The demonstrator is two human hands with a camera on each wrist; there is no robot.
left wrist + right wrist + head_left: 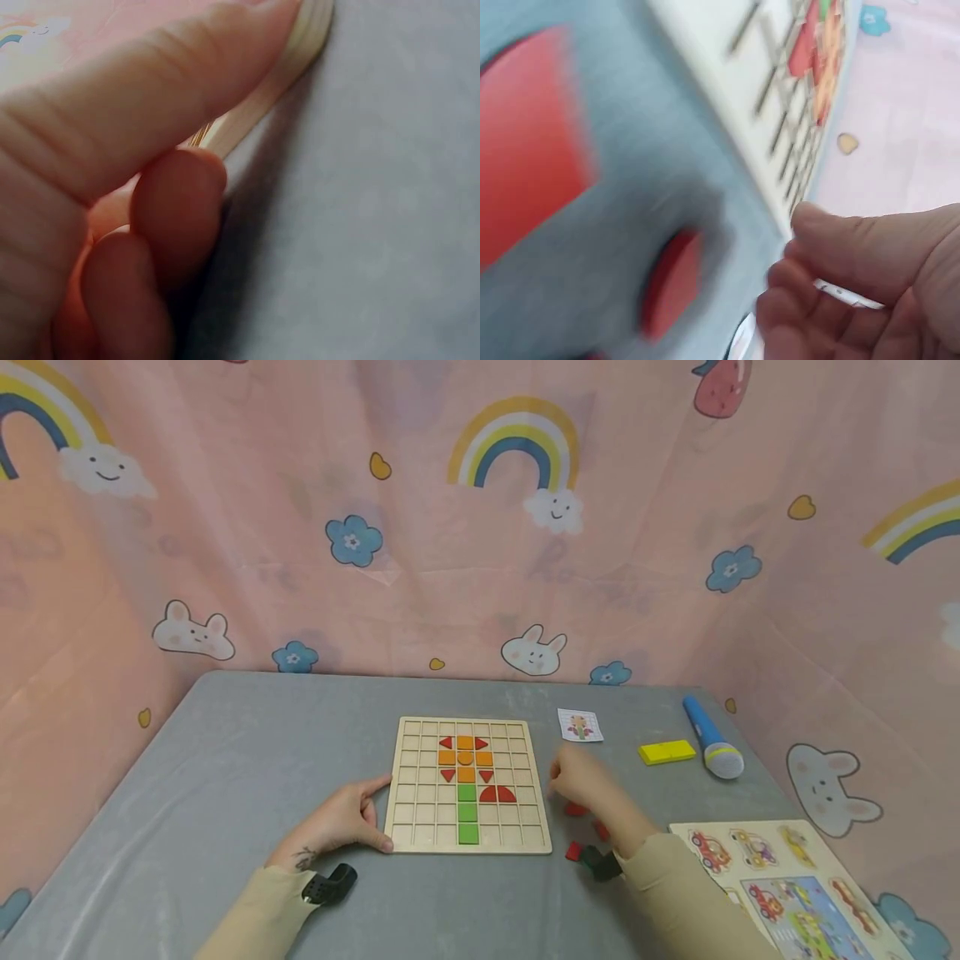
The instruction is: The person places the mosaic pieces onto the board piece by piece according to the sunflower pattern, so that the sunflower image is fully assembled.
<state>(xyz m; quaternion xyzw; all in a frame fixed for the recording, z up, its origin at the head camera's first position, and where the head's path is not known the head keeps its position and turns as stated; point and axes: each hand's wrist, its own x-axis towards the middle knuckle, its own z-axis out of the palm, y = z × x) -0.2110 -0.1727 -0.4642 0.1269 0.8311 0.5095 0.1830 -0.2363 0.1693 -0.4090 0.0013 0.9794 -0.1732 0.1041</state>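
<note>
A square wooden grid board (504, 833) carries orange, red and green pieces in a flower-like pattern. My left hand (341, 818) is at its left edge, with the thumb at the near left corner and the index finger farther up. In the left wrist view, the thumb (187, 71) lies along the board's edge (259, 101), other fingers bent below it. To the right of the board is my right hand (588, 779), thumb against the curled fingers, nothing showing between them. Several loose red pieces (573, 851) lie near that wrist; one red piece (673, 285) shows beside the hand.
A small picture card (567, 727) lies beyond the right hand. Farther right are a yellow block (667, 752) and a blue toy microphone (705, 727). A picture puzzle board (723, 835) lies at the near right, partly under the right sleeve. A pink printed cloth (420, 610) hangs behind the table.
</note>
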